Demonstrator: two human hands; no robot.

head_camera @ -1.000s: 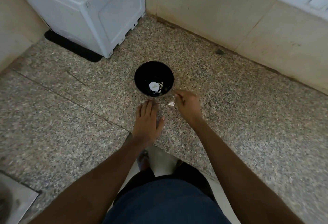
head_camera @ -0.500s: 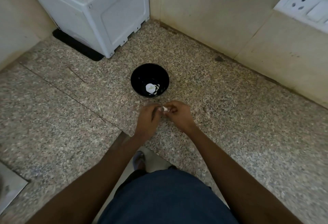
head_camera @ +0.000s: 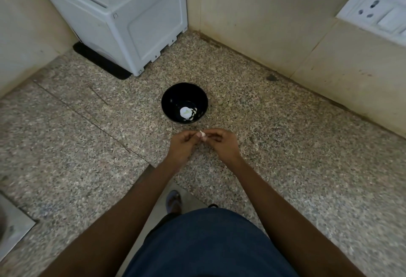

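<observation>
A small white piece, perhaps a garlic clove [head_camera: 202,134], is pinched between the fingertips of my left hand [head_camera: 183,145] and my right hand [head_camera: 222,143]. Both hands hover just above the speckled granite counter [head_camera: 285,145], fingers curled toward each other. Just beyond them stands a black bowl [head_camera: 170,101] with a few small white pieces at its bottom. The hands are close to the bowl's near rim but do not touch it.
A white appliance [head_camera: 123,13] stands on a black mat at the back left corner. Beige tiled walls close the back, with a white socket plate [head_camera: 377,13] at the right. A steel sink edge [head_camera: 13,232] shows at lower left.
My left hand lifted off the counter and came to meet my right hand. Both now pinch the white piece that the right hand alone held near the bowl.
</observation>
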